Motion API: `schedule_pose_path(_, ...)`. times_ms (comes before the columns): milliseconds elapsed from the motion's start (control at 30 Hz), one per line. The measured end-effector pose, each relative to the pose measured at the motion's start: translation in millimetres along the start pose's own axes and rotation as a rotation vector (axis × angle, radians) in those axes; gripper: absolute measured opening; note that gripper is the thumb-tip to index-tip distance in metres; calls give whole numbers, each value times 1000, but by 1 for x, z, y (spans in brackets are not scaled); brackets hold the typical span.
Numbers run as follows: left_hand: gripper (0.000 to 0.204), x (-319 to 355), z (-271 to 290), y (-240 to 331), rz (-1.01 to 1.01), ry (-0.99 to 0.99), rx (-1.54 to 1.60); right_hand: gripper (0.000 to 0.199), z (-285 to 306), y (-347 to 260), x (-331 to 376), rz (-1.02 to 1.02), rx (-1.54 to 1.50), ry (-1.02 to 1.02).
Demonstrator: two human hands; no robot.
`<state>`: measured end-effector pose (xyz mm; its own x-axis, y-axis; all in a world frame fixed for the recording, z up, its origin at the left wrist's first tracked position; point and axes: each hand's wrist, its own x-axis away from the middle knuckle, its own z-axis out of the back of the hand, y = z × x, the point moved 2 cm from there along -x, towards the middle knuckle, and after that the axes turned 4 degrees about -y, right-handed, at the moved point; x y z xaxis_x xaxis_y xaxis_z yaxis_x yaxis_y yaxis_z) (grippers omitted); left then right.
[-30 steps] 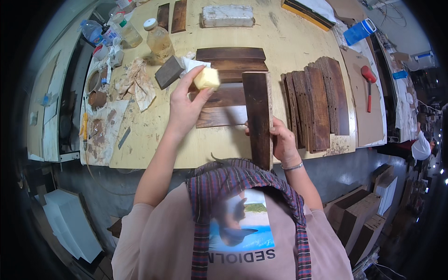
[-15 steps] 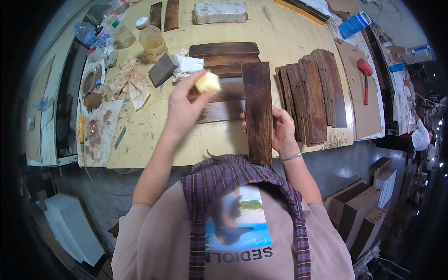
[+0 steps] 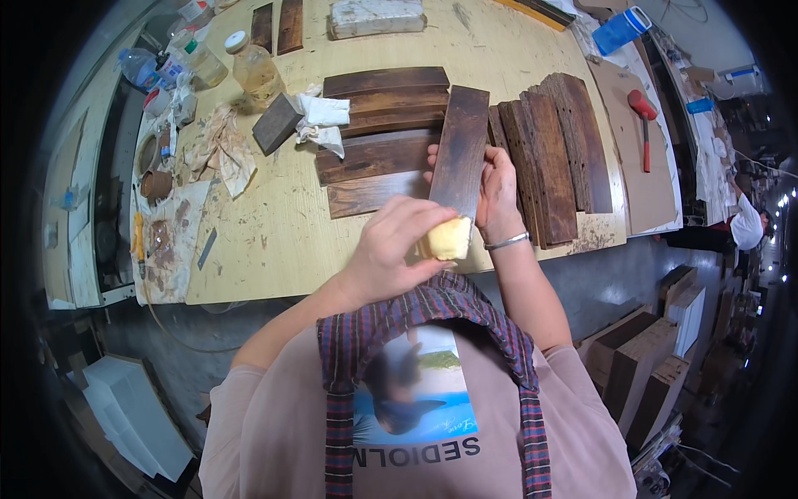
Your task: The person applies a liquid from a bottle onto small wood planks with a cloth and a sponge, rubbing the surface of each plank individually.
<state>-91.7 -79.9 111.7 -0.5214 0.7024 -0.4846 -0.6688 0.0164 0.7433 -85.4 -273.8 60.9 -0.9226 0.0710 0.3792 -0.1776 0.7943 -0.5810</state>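
Note:
My left hand (image 3: 399, 241) grips a pale yellow sponge block (image 3: 450, 239), which rests against the near end of a dark brown wooden board (image 3: 460, 145). That board is held up off the table by my right hand (image 3: 497, 191), whose fingers wrap round it from beneath and from its right edge. Beyond my left hand, several dark boards (image 3: 386, 158) lie flat on the table; the nearest one has a lighter, glossy surface. To the right of my right hand, several more boards (image 3: 549, 166) lean on edge in a row.
A pale worktable (image 3: 274, 224) spans the view. On its left are a bottle of amber liquid (image 3: 253, 71), a dark grey block (image 3: 277, 123), white cloths (image 3: 324, 116) and a stained rag (image 3: 223, 150). A red mallet (image 3: 643, 129) lies at the right. Another person (image 3: 744, 224) is far right.
My left hand has brought the sponge toward me and rightward, from above the table onto the held board's near end. The board has risen slightly away from me and tilted.

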Motion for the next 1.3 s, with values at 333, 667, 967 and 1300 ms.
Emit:
schedule_pose_path(333, 55, 10, 27, -13, 112, 46, -63, 60, -2, -3, -1, -140, -91, -88)
schedule_pose_path(667, 47, 35, 23, -56, 626, 268, 521, 43, -21, -94, 75, 654, 1713, 497)
schedule_pose_path(967, 46, 29, 9, -64, 729, 406, 1239, 42, -22, -89, 98, 364, 820, 151)
schedule_pose_path(1300, 39, -64, 19, -60, 444, 316, 1373, 47, -44, -24, 69, -202, 333, -110)
